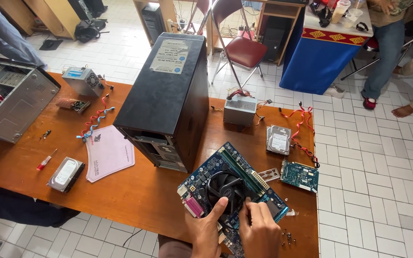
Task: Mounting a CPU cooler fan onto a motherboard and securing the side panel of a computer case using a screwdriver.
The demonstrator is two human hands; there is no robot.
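Wooden table (135,191) stands on white-tiled floor (374,181).

One head-worn camera looks steeply down, close over the wooden table (135,191).

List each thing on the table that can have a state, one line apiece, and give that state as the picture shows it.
motherboard: out of any case, flat on the table
cooler fan: seated on the motherboard
left hand: thumb on the fan
right hand: fingers at the fan's edge
black tower case: upright, open
grey case: on its side, open
hard drive: loose, unplugged
power supply: removed, on the table
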